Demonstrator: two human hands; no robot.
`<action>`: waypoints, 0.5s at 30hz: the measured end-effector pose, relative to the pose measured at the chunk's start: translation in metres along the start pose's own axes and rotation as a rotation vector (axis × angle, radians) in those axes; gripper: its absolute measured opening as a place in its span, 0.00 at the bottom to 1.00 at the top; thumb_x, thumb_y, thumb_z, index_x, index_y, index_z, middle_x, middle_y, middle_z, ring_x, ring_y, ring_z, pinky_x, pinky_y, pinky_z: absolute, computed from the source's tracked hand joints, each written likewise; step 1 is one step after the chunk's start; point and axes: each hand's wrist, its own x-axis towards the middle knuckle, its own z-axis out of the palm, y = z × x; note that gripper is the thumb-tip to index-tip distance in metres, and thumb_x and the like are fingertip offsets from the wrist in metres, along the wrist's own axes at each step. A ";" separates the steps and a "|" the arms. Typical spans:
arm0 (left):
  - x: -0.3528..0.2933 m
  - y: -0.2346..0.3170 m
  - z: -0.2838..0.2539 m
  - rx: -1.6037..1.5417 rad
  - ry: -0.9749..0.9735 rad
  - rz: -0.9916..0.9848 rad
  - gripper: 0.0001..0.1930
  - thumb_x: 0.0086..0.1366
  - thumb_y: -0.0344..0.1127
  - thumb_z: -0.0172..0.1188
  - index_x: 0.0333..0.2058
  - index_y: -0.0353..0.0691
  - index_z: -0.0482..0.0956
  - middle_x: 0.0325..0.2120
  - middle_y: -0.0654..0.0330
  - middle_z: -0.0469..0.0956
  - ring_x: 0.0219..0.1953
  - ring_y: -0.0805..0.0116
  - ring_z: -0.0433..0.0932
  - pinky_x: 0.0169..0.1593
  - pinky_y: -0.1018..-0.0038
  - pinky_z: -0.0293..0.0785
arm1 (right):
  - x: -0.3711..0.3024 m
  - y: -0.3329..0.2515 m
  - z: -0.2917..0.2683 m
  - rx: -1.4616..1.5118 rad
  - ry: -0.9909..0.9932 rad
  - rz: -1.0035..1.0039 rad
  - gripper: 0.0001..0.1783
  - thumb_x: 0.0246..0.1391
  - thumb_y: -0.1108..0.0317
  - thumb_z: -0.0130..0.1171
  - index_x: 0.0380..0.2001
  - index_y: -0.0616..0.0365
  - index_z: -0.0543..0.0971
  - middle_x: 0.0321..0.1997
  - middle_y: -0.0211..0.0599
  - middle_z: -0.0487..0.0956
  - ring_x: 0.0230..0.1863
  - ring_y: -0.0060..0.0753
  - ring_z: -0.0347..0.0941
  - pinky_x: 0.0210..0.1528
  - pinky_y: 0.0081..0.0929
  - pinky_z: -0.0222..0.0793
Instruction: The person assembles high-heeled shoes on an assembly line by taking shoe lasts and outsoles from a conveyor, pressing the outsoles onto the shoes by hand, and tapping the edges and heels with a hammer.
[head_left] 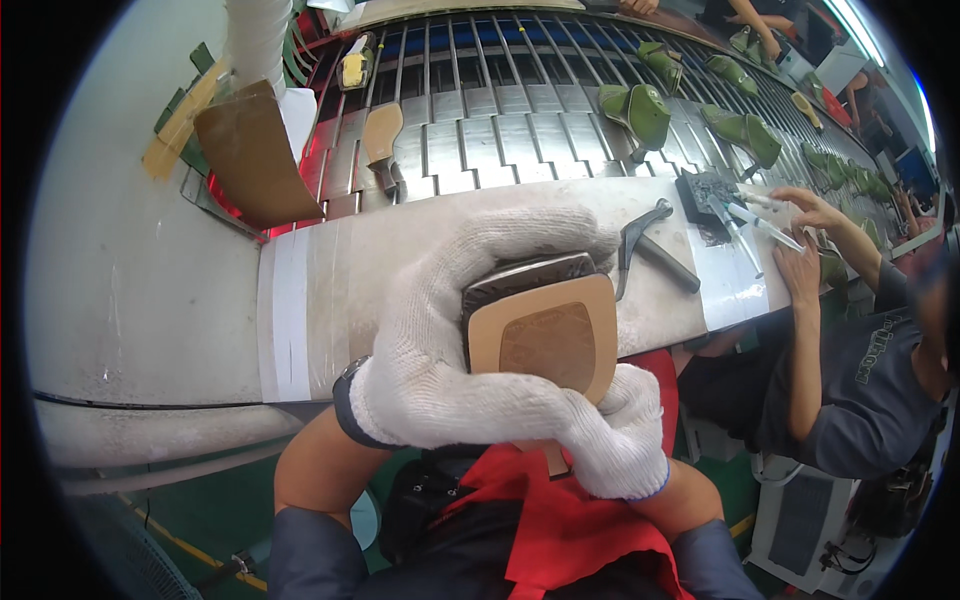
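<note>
A shoe (558,345) is held in front of my body, its tan sole with a darker brown middle patch turned up toward me. Its dark, glossy upper shows along the far edge. My left hand (425,335), in a white knit glove, wraps round the shoe, fingers over the far side and thumb along the near side. My right hand (622,440), gloved too, is closed at the shoe's near right side, below the sole's broad end. The narrow part of the shoe is mostly hidden behind the gloves.
Beyond the pale bench (340,265) runs a metal slat conveyor (470,145) carrying several green shoes (640,115) and a tan-soled one (383,135). A dark-handled hand tool (660,258) and a black block (705,205) with brush-like tools lie right. A co-worker's hands (800,250) are close by.
</note>
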 end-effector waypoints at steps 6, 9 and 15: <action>-0.001 -0.002 -0.004 0.049 -0.078 0.039 0.59 0.46 0.46 0.90 0.73 0.30 0.68 0.67 0.34 0.76 0.71 0.42 0.77 0.74 0.46 0.74 | -0.002 0.000 -0.002 0.035 0.005 0.042 0.13 0.73 0.69 0.66 0.42 0.70 0.91 0.35 0.36 0.91 0.35 0.15 0.82 0.39 0.23 0.80; -0.002 -0.001 -0.002 0.051 -0.083 0.026 0.58 0.48 0.47 0.89 0.73 0.30 0.68 0.67 0.35 0.76 0.71 0.42 0.77 0.74 0.46 0.74 | -0.003 0.000 -0.004 0.018 -0.011 0.030 0.12 0.73 0.69 0.66 0.43 0.69 0.91 0.35 0.36 0.91 0.35 0.16 0.82 0.38 0.23 0.80; -0.003 0.021 0.012 0.034 0.044 -0.131 0.41 0.68 0.52 0.71 0.70 0.28 0.71 0.65 0.35 0.79 0.68 0.43 0.80 0.73 0.49 0.76 | -0.005 -0.001 -0.001 0.063 0.022 0.023 0.12 0.73 0.68 0.66 0.43 0.68 0.91 0.31 0.33 0.89 0.32 0.15 0.78 0.35 0.23 0.77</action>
